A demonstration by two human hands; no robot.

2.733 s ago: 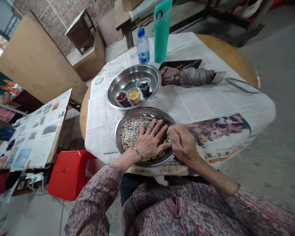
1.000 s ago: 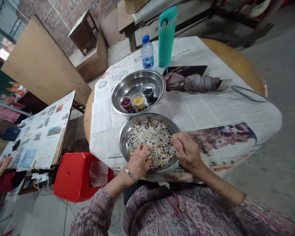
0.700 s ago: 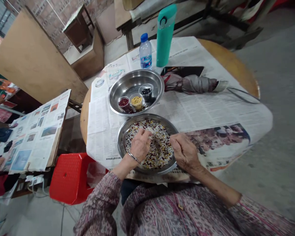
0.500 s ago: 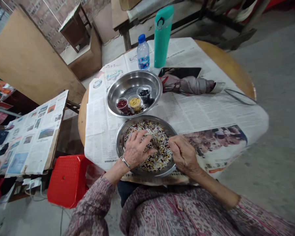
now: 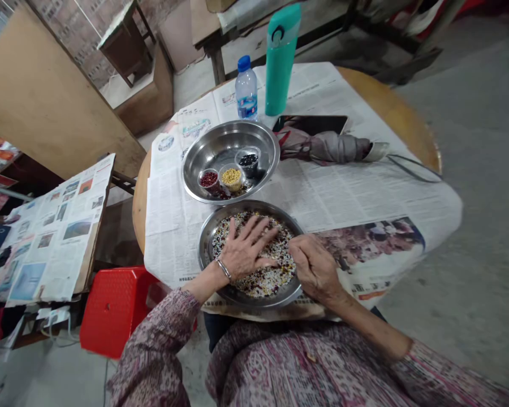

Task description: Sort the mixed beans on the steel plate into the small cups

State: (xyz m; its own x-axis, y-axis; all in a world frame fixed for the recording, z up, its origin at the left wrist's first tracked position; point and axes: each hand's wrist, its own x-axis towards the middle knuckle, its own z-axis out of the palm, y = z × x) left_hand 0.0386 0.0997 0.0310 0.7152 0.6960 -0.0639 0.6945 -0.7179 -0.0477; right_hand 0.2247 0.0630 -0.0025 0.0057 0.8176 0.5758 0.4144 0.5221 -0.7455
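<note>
Just ahead of my body sits a steel basin (image 5: 206, 261) holding a mix of white grains and red, yellow and dark beans (image 5: 267, 285). My left hand (image 5: 246, 249) lies palm down on the mix, fingers spread, a silver bangle at its wrist. Closed into a fist, my right hand (image 5: 316, 268) rests over the basin's right rim; its fingers hide whatever is inside. Behind is a second steel basin (image 5: 212, 144) with three clear cups: red beans (image 5: 208, 180), yellow beans (image 5: 231, 176) and black beans (image 5: 248, 160). Loose beans lie beside the cups.
Newspaper (image 5: 365, 192) covers the round table. Along its back stand a water bottle (image 5: 246, 90) and a teal flask (image 5: 282, 62), near a phone (image 5: 314, 123) and folded umbrella (image 5: 331, 147). A red stool (image 5: 110, 308) and another newspaper-covered table (image 5: 63, 226) are left, with a person's hand there.
My left hand has moved slightly right and flattened, its curled fingers now spread over the mix. My right fist stays at the rim.
</note>
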